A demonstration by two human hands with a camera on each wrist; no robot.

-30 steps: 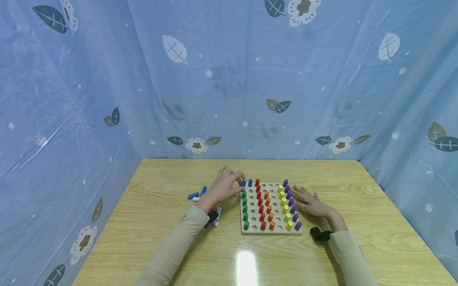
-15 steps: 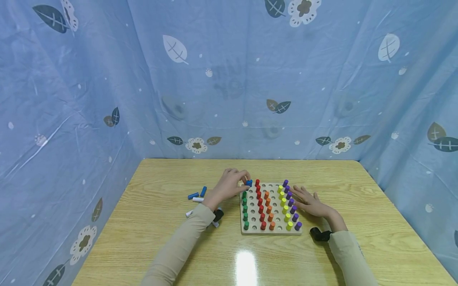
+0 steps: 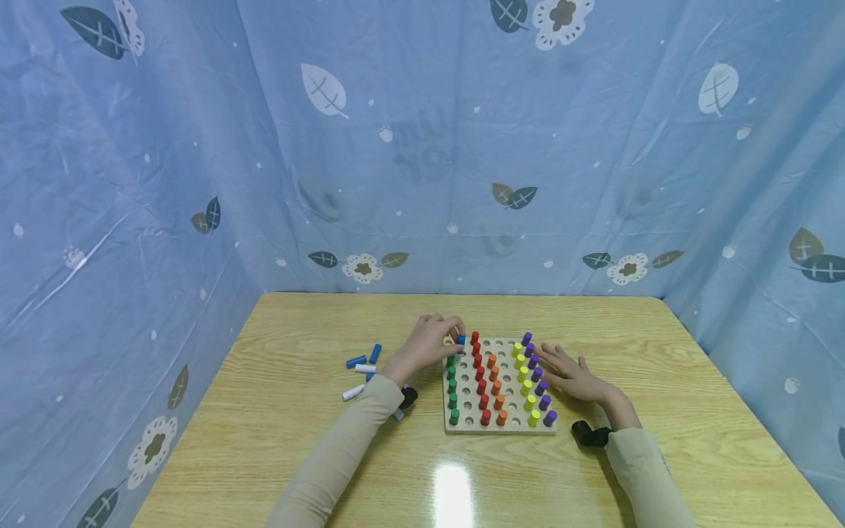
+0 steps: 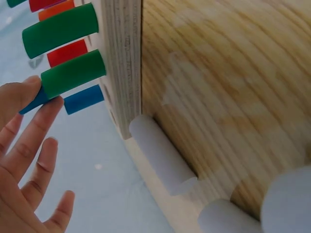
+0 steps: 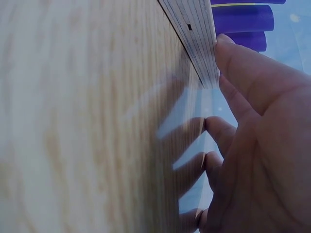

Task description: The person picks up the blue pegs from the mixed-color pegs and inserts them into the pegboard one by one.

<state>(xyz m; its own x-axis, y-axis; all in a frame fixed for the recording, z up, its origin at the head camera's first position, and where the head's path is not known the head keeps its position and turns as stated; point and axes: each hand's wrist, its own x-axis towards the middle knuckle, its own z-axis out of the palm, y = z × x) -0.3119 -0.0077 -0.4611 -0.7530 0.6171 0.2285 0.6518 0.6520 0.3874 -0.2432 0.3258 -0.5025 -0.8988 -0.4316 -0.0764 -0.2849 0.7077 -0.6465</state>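
Note:
A square wooden pegboard (image 3: 499, 430) holds coloured pegs in columns: green, red, orange, yellow and purple. My left hand (image 3: 425, 343) pinches a blue peg (image 4: 35, 102) between thumb and index finger over the board's far left part, its other fingers spread. Green pegs (image 4: 74, 74) partly hide that peg in the left wrist view; another blue peg (image 4: 83, 99) stands in the board just beyond. My right hand (image 3: 578, 377) lies at the board's right side, fingers extended. Its thumb is at the board edge by the purple pegs (image 5: 243, 18), with fingertips down on the tabletop.
Loose blue pegs (image 3: 356, 361) and white pegs (image 3: 365, 369) lie left of the board, some under the left forearm. A patterned blue curtain (image 3: 422, 183) hangs around the wooden table (image 3: 317, 315). Black wrist devices (image 3: 590, 433) sit on both wrists.
My left hand has moved right from the board's far left corner to the second column, carrying the blue peg. My right hand has stayed still.

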